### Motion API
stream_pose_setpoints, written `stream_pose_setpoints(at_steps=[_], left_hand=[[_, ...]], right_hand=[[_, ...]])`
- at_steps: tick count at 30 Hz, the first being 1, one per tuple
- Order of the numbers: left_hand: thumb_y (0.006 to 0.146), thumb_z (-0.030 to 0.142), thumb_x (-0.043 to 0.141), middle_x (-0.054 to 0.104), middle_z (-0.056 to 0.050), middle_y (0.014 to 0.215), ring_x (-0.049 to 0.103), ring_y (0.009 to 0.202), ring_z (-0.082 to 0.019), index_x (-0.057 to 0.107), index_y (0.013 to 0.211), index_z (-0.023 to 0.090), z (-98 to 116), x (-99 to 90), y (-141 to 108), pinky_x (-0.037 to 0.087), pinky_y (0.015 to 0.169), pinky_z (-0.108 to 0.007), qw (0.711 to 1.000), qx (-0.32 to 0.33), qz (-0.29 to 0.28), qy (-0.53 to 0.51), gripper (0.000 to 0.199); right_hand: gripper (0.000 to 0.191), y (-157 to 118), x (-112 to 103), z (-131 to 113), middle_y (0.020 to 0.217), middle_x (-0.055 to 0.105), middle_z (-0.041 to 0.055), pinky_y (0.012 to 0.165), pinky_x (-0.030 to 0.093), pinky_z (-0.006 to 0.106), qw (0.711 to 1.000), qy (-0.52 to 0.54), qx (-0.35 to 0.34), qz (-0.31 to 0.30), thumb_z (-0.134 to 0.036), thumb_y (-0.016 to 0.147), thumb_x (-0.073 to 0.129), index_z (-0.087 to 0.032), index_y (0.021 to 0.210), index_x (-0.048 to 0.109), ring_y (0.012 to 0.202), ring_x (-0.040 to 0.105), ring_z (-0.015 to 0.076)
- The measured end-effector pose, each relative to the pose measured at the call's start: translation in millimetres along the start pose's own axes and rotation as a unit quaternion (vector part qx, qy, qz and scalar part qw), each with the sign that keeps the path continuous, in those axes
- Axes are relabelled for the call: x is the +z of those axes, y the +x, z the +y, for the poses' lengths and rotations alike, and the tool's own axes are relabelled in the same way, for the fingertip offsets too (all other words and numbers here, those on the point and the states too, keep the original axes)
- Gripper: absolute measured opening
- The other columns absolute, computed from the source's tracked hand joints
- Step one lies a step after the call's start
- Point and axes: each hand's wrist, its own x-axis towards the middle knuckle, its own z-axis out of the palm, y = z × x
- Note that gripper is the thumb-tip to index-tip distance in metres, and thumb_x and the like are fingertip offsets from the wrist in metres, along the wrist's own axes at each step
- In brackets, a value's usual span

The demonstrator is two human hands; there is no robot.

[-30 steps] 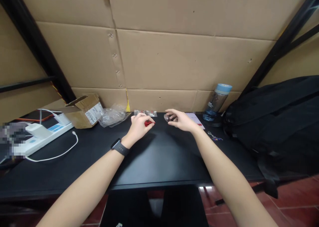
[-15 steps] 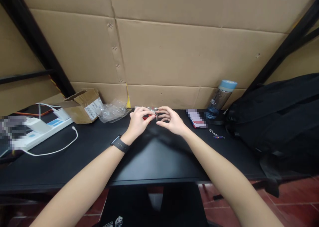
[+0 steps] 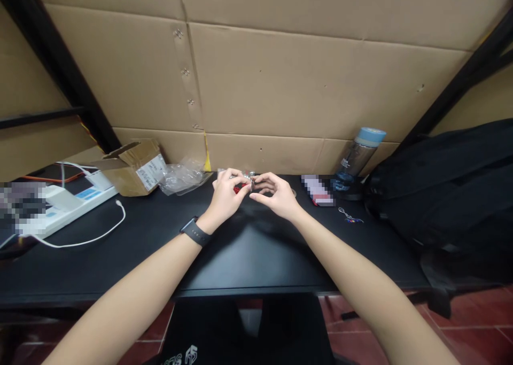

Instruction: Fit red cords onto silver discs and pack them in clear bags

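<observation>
Around the frame's centre, the left hand (image 3: 226, 196) pinches a small red item (image 3: 237, 188); just beside it the right hand (image 3: 279, 196) curves inward, its grip impossible to tell; a blue-capped bottle (image 3: 357, 159) sits centre-right.

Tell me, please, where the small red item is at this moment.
In the head view, the small red item is near the middle, over the black table, in the grip of the left hand, close to the right hand.
</observation>
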Motion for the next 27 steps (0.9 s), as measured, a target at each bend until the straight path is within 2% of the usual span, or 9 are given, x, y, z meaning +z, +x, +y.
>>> stream_pose_setpoints(at_steps=[5, 8, 10, 13, 15, 18, 27], left_hand=[[0.091, 0.025, 0.068, 0.065, -0.005, 0.109, 0.051, 0.115, -0.027, 0.075, 0.088, 0.025, 3, -1.6, -2, 0.038, 0.098, -0.044, 0.999, 0.017, 0.001, 0.045, 0.008], [0.091, 0.027, 0.068, 0.065, -0.006, 0.109, 0.049, 0.117, -0.028, 0.076, 0.089, 0.026, 6, -3.5, -2, 0.036, 0.097, -0.045, 0.998, 0.022, 0.003, 0.066, 0.008], [0.092, 0.028, 0.068, 0.065, -0.006, 0.11, 0.048, 0.117, -0.029, 0.077, 0.09, 0.027, 7, -4.1, -1, 0.035, 0.098, -0.046, 0.997, 0.02, -0.001, 0.071, 0.009], [0.093, 0.03, 0.066, 0.065, -0.007, 0.112, 0.048, 0.118, -0.029, 0.076, 0.09, 0.027, 8, -3.7, -2, 0.035, 0.099, -0.047, 0.997, 0.018, -0.005, 0.073, 0.011], [0.093, 0.031, 0.066, 0.065, -0.007, 0.111, 0.048, 0.118, -0.029, 0.076, 0.09, 0.027, 8, -2.9, -2, 0.035, 0.099, -0.046, 0.997, 0.023, -0.007, 0.072, 0.011], [0.093, 0.033, 0.067, 0.064, -0.006, 0.11, 0.048, 0.117, -0.029, 0.077, 0.088, 0.028, 9, -1.2, -4, 0.034, 0.1, -0.046, 0.997, 0.037, -0.007, 0.066, 0.012], [0.092, 0.034, 0.068, 0.065, -0.006, 0.11, 0.049, 0.117, -0.028, 0.076, 0.089, 0.028, 5, 4.5, -6, 0.034, 0.098, -0.045, 0.996, 0.042, -0.029, 0.074, 0.011]], right_hand=[[0.037, 0, 0, 2, 0.11, 0.075, 0.0079, 0.084, 0.06, 0.035, 1.0, -0.02, 0.005, -0.002, -0.044, 0.074, 0.085, -0.021, 0.094, 0.064, 0.097, 0.075, 0.0235], [0.035, 0, -4, 0, 0.103, 0.076, 0.0065, 0.081, 0.06, 0.036, 0.998, -0.056, 0.01, -0.018, -0.047, 0.076, 0.082, -0.021, 0.094, 0.066, 0.094, 0.074, 0.0231], [0.036, 1, -9, -3, 0.106, 0.075, 0.0067, 0.082, 0.059, 0.036, 0.995, -0.091, -0.003, -0.034, -0.047, 0.075, 0.083, -0.022, 0.096, 0.068, 0.097, 0.073, 0.0237], [0.026, 4, -16, -7, 0.116, 0.073, 0.0078, 0.084, 0.058, 0.037, 0.99, -0.126, -0.035, -0.054, -0.045, 0.084, 0.074, -0.022, 0.098, 0.072, 0.106, 0.069, 0.0239], [0.022, 5, -19, -8, 0.116, 0.072, 0.0082, 0.083, 0.057, 0.036, 0.987, -0.144, -0.046, -0.052, -0.043, 0.092, 0.065, -0.022, 0.095, 0.074, 0.106, 0.069, 0.0231], [0.022, 6, -19, -7, 0.111, 0.072, 0.0081, 0.078, 0.055, 0.033, 0.983, -0.171, -0.052, -0.046, -0.039, 0.094, 0.062, -0.021, 0.09, 0.075, 0.101, 0.068, 0.0216], [0.017, 7, -13, -2, 0.107, 0.069, 0.0082, 0.073, 0.053, 0.03, 0.984, -0.173, -0.006, -0.051, -0.029, 0.09, 0.061, -0.019, 0.081, 0.072, 0.095, 0.067, 0.0196]])
